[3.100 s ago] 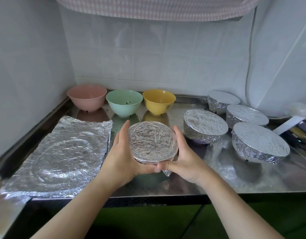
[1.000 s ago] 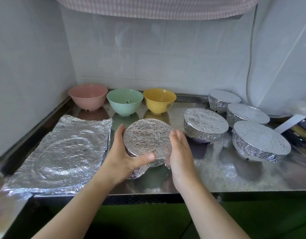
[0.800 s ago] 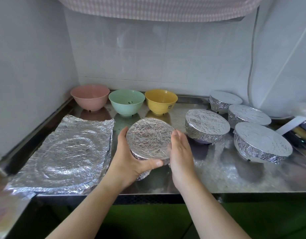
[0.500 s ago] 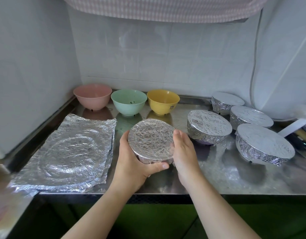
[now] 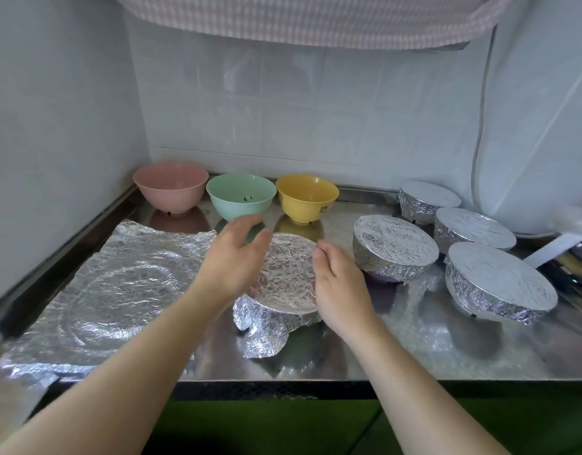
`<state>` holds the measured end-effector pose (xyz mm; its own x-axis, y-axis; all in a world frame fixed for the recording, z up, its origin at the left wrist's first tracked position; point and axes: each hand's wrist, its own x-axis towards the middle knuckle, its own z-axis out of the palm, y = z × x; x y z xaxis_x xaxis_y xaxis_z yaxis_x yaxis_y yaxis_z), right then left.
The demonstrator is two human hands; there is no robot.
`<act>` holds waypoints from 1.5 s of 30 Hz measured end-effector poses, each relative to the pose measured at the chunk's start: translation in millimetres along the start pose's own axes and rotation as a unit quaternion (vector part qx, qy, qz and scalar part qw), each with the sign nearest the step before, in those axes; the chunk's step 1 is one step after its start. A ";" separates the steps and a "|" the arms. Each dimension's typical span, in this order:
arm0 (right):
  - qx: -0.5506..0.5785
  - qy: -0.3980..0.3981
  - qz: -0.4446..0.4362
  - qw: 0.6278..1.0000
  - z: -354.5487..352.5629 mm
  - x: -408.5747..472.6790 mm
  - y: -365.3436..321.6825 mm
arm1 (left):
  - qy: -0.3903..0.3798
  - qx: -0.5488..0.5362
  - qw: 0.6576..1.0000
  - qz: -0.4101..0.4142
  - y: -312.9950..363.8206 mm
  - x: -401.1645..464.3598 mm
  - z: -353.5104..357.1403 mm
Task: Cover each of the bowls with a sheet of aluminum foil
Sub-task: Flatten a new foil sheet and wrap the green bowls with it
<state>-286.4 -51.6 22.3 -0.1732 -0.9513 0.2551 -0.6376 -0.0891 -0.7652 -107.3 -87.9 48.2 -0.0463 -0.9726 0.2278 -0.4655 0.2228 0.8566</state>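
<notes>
Now the left hand (image 5: 232, 257) hovers loose and empty over the foil-covered bowl (image 5: 288, 277), its grip wide, while the right hand (image 5: 340, 284) lies flat-fingered against the bowl's right side, holding nothing. That bowl sits on the table (image 5: 414, 353) just right of the spare foil sheet (image 5: 115, 290). A loose flap (image 5: 265, 336) juts from its near side, so to my eye the move is to press that flap under the rim without crushing the flat top.

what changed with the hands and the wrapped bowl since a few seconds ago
The left hand let go of the foil-covered bowl and lifted above it, fingers spread. The right hand stays against its right side. The foil sheet and other bowls kept their places.
</notes>
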 end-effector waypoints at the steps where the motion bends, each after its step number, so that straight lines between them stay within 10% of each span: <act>1: -0.017 -0.011 -0.009 1.000 0.0 1.3 1.9 | -0.034 0.039 0.999 0.008 1.1 8.8 0.4; 7: -0.008 -0.076 -0.026 0.997 -7.4 11.7 9.1 | -0.155 0.054 0.986 -0.004 -7.3 27.0 1.2; 18: 0.019 0.038 0.007 0.999 -8.6 4.7 4.7 | -0.011 -0.186 0.971 -0.153 -16.0 11.5 6.4; 24: 0.166 -0.096 0.090 0.977 -8.1 -30.5 7.9 | 0.050 -0.268 0.945 -0.182 -13.7 -6.8 16.6; 45: 0.311 0.123 0.131 0.933 25.6 -40.1 -10.2 | 0.155 -0.274 0.937 -0.150 -0.8 -51.3 34.3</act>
<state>-253.8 -20.1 4.7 -0.4777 -0.8749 0.0798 -0.0032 -0.0891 -0.9960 -134.8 -40.4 20.0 0.3120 -0.9500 -0.0111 0.1118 0.0251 0.9934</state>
